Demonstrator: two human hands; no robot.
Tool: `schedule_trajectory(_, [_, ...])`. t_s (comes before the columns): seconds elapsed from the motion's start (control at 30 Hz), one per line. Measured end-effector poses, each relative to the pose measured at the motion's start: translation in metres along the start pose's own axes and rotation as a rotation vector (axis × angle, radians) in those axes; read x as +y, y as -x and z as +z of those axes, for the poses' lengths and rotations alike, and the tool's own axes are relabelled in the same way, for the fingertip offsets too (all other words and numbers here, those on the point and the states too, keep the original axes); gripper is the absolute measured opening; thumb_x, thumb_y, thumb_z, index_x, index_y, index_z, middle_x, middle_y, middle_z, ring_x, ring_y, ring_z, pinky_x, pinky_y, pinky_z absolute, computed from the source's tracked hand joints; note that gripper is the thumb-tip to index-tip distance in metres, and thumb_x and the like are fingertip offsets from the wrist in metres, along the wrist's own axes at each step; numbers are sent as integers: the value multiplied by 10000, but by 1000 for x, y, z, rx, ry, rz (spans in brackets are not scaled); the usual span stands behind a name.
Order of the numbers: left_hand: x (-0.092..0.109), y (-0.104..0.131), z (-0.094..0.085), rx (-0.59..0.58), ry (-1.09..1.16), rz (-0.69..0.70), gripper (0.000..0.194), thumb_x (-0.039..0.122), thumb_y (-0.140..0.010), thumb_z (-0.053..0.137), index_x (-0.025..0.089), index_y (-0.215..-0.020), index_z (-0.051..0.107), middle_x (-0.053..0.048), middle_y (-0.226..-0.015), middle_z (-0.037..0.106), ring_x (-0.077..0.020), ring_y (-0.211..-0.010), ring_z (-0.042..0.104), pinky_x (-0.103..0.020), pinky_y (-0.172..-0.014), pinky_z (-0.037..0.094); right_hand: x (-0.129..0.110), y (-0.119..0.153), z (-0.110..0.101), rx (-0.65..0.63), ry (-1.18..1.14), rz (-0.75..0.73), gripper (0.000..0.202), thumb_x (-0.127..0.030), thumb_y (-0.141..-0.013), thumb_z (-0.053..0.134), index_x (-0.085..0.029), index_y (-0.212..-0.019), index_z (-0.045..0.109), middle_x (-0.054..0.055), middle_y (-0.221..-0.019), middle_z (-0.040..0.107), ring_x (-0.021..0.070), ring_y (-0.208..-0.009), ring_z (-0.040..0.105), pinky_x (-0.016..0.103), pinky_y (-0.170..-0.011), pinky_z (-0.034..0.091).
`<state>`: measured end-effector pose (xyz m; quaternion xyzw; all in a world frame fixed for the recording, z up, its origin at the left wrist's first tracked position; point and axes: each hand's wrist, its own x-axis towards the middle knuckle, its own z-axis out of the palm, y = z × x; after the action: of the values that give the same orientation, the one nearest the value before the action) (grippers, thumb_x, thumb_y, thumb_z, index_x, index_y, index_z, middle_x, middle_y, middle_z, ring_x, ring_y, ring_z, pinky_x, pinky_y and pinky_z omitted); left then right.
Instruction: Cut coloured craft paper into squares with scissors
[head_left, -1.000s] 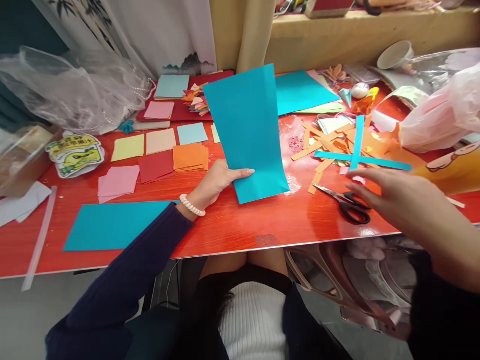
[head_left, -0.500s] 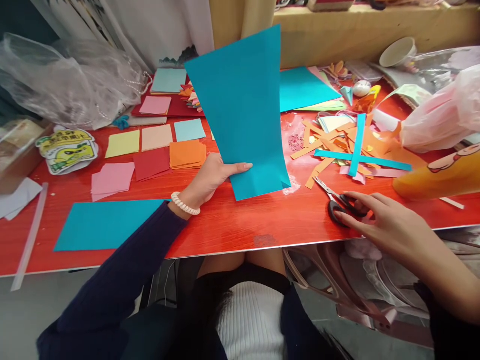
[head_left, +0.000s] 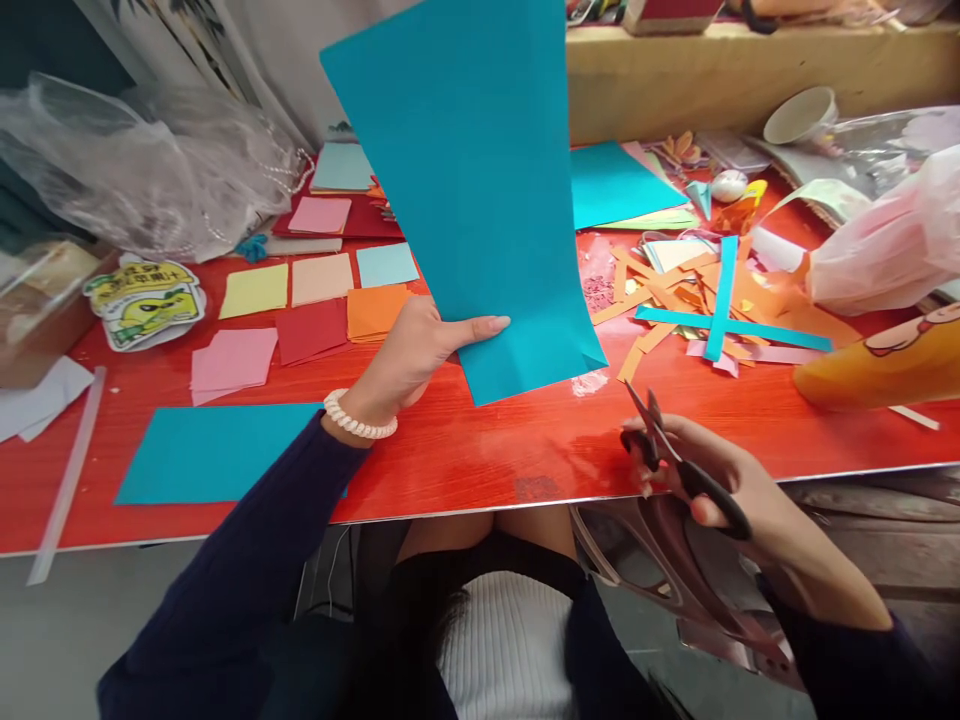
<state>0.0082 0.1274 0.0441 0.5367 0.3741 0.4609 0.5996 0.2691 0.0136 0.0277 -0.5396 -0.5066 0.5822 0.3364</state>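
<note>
Clear plastic makes up the crumpled bag [head_left: 172, 180] at the far left, behind a cartoon-printed label [head_left: 146, 305] in yellow and green. Near them, white papers [head_left: 49, 400] and a translucent strip [head_left: 71, 480] lie on the glossy red surface [head_left: 487, 450], the strip poking past its front edge. Next comes a flat turquoise sheet [head_left: 210, 455], partly under the left sleeve. Beyond it are small paper squares: pink [head_left: 232, 362], yellow [head_left: 255, 290], red [head_left: 311, 335], peach [head_left: 322, 278], orange [head_left: 375, 312] and light blue [head_left: 388, 265].

The left hand [head_left: 412, 355], a coiled cream band [head_left: 360, 420] around its wrist, pinches the larger turquoise paper [head_left: 487, 200] near its lower end, thumb flat on the face towards the wearer. The paper is raised, its top running out of view and its lower right corner bent. Behind its right edge, another turquoise sheet [head_left: 622, 185] rests on pale green paper.

Further right, the right hand [head_left: 720, 470] grips black-handled scissors [head_left: 675, 450] near the front edge, fingers curled about the handles, blades slightly parted and pointing up and away. Past them, two turquoise strips [head_left: 724, 300] cross over a heap of orange paper scraps [head_left: 645, 350]. A white cup [head_left: 801, 115] lies tilted behind, with a pale pink bag [head_left: 892, 240] and a yellow-orange object [head_left: 877, 365] at the far right.
</note>
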Motion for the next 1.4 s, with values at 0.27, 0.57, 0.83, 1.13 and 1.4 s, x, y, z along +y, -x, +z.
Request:
schedule_trajectory(0.27, [7, 4, 3, 48, -63, 55, 430, 257, -708, 750, 220, -1118, 626, -29, -1155, 670, -290, -1232, 525, -437, -996, 501, -14, -10, 16, -138, 41, -68, 667, -743, -568, 673, -254, -1021, 699, 20, -759, 564, 135, -637, 454, 227, -524, 371])
schedule_trajectory(0.57, [4, 6, 3, 0, -125, 86, 272, 275, -748, 715, 174, -996, 667, -27, -1064, 699, -269, -1179, 567, -410, -993, 507, -13, -21, 26, -120, 5, -137, 662, -695, -633, 674, -253, -1125, 687, 8, -721, 523, 128, -632, 433, 241, -547, 357])
schedule_trajectory(0.83, [4, 8, 5, 20, -144, 72, 266, 276, -754, 711, 179, -997, 663, -19, -1067, 700, -273, -1168, 578, -410, -963, 528, -5, -24, 28, -85, -4, -152, 682, -688, -634, 682, -222, -1133, 675, 5, -694, 527, 120, -607, 418, 242, -532, 321])
schedule_trajectory(1.13, [3, 7, 6, 35, -111, 48, 294, 261, -717, 746, 173, -988, 674, -38, -1086, 691, -310, -1201, 549, -452, -989, 503, 1, -27, 29, -39, -26, -157, 589, -645, -632, 716, -208, -1025, 691, -7, -634, 521, 113, -571, 417, 247, -535, 300])
schedule_trajectory(1.4, [0, 5, 5, 25, -115, 91, 269, 267, -731, 732, 176, -975, 665, -29, -1091, 691, -296, -1232, 525, -422, -998, 506, 11, -26, 31, 20, -53, -129, 507, -600, -652, 729, -203, -962, 672, -23, -608, 503, 100, -542, 404, 238, -506, 272])
